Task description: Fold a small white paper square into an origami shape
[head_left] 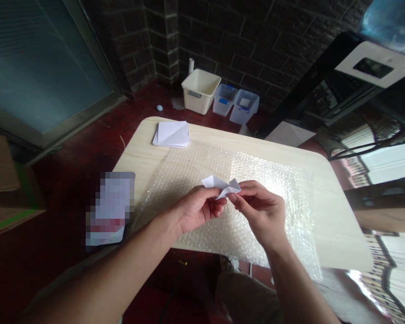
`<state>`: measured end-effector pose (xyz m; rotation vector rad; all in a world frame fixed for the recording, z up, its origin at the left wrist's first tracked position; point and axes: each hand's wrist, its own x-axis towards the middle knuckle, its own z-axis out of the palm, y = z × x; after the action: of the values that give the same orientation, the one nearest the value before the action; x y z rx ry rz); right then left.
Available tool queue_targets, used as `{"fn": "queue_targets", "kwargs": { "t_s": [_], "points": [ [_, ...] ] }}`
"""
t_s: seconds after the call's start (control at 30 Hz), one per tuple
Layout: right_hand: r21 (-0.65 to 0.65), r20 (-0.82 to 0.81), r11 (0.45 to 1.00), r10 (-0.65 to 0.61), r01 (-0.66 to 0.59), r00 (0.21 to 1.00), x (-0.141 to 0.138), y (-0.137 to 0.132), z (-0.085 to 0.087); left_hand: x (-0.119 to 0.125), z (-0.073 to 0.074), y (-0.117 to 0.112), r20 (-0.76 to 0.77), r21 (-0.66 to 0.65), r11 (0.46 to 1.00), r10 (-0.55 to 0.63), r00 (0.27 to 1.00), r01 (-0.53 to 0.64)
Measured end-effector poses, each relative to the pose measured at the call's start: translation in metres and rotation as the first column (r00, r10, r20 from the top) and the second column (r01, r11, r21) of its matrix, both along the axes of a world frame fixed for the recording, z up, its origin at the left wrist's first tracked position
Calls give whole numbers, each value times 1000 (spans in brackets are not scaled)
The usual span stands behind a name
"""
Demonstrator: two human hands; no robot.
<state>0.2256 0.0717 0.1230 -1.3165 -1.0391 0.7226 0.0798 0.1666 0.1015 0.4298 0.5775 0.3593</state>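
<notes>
The left hand (197, 208) and right hand (258, 209) are pinching a folded white paper (222, 185) between them. They are hovering above bubble wrap (273, 180) covering the bench (337, 216).

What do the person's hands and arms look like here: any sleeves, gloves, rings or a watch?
Both are bare. The left hand and right hand wear no gloves, and no ring shows on the visible fingers. The left forearm and right forearm show no sleeve, watch or band up to the frame edge.

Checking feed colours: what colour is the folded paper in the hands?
White; the folded paper, between left hand and right hand, shows best in head view.
</notes>
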Motion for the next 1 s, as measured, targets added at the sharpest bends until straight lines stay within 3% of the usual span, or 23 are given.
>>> {"fn": "queue_targets", "kwargs": {
  "t_s": [0.1,0.2,0.3,0.37,0.43,0.53,0.63,0.77,1.0],
  "points": [
    [-26,7,999,-21,21,1000,0,0,1,1,0,-1,-39,14,999,42,998,-42],
    [-74,-38,995,-71,68,997,0,0,2,1,0,-2,-118,213,965,182,976,-154],
    [-118,-118,991,-83,70,990,2,1,1,0,3,-3,-154,537,806,384,911,-249],
    [-159,-175,987,-54,26,983,3,1,-2,0,5,-4,-154,686,688,455,877,-236],
    [-200,-210,980,-33,-10,977,4,2,-6,-2,7,-5,-160,766,611,484,860,-201],
    [-225,-246,974,-37,-19,969,4,3,-7,-3,8,-8,-152,827,538,493,857,-163],
    [-251,-318,967,-36,-47,947,3,4,-4,-4,8,-10,-149,844,515,495,856,-150],
    [-281,-380,958,-51,-63,924,0,6,0,-3,8,-11,-157,835,525,513,844,-164],
    [-278,-390,957,-30,-86,920,-1,6,0,-3,7,-11,-162,861,488,535,829,-147]
  ]
}}
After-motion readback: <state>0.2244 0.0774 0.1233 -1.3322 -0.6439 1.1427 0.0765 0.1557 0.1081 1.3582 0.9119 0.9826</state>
